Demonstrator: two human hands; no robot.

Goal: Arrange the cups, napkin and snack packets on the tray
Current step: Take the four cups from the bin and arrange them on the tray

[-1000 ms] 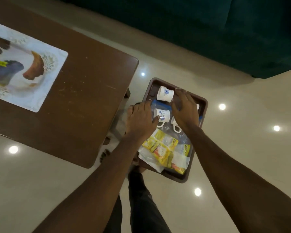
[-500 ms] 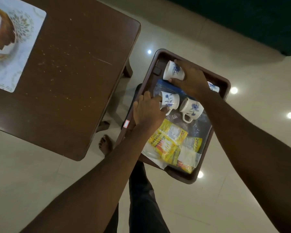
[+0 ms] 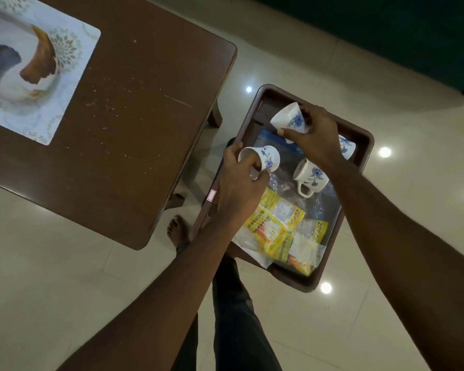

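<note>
A brown tray (image 3: 364, 141) sits low, to the right of the table. My left hand (image 3: 239, 188) grips a white cup with blue flowers (image 3: 264, 156), tilted on its side over the tray's left rim. My right hand (image 3: 315, 136) holds a second such cup (image 3: 288, 119), lifted above the tray's far end. A third cup (image 3: 310, 176) lies on its side on a clear plastic bag in the middle. A fourth cup (image 3: 346, 147) peeks out behind my right wrist. Yellow snack packets (image 3: 279, 223) fill the near end over a white napkin (image 3: 248, 243).
A dark brown wooden table (image 3: 134, 116) stands left of the tray, with a printed placemat (image 3: 30, 68) at its far left. My bare foot (image 3: 176, 231) and dark trouser leg (image 3: 236, 303) are below. A dark green sofa (image 3: 386, 36) lines the far side of the glossy tiled floor.
Both hands have lifted their cups off the tray; the left cup has tipped onto its side and moved left over the rim. The right cup has risen at the far end.
</note>
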